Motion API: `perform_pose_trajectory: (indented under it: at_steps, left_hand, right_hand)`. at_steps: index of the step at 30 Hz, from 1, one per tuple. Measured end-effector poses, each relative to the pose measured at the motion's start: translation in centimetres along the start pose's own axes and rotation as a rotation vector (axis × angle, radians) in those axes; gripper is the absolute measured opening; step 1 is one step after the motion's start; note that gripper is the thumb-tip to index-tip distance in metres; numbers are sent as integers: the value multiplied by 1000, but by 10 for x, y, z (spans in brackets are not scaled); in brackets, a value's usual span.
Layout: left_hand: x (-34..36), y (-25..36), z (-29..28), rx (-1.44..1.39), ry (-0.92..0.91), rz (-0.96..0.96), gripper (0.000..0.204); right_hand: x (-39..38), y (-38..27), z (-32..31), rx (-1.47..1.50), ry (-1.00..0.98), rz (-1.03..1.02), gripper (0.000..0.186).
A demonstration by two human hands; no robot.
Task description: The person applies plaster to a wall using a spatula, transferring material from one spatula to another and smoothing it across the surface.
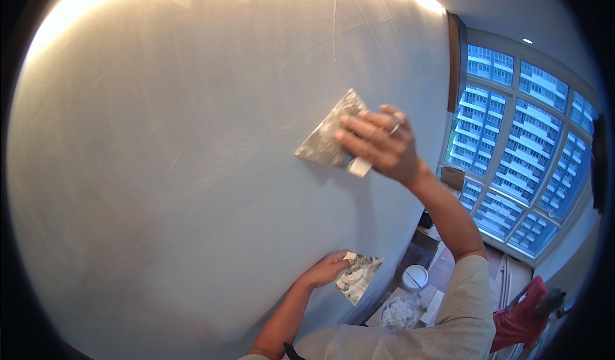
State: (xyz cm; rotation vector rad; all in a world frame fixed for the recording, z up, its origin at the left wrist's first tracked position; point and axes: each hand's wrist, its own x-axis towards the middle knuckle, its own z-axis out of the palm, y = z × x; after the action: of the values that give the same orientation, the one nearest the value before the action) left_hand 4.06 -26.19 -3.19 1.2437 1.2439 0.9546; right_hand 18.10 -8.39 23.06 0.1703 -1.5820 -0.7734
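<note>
A pale grey plastered wall [160,116] fills most of the view, with faint ridges and rough patches across it. My right hand [384,143] grips a putty knife [325,134] by its pale handle, fingers spread over the back of the plaster-smeared blade. One long blade edge lies at or close to the wall; I cannot tell whether it touches. Lower down, my left hand [327,269] is closed on a second putty knife [360,280]. White plaster is caked on that blade, which points down and away from the wall.
Below on the right stand a white bucket [415,278] and a clear plastic bag of white stuff [401,312]. Tall windows [512,135] take up the right side. A person in a red top [520,315] is at the lower right. A light strip edges the wall's top.
</note>
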Motion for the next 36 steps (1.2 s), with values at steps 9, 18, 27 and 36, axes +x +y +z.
perform_pose_trajectory:
  at_steps: [9, 18, 27, 36]
  left_hand:
    - [-3, 12, 4, -22, 20, -53, 29]
    - [-3, -7, -4, -18, 28, -89, 29]
    - [-2, 2, -2, 16, 16, -41, 32]
    - [-5, 13, 5, 26, 52, -62, 33]
  right_hand:
    - [120, 161, 32, -74, 275, 208, 42]
    - [24, 49, 53, 115, 140, 160, 56]
    - [6, 77, -13, -33, 30, 197, 45]
    - [87, 230, 40, -91, 234, 450, 23]
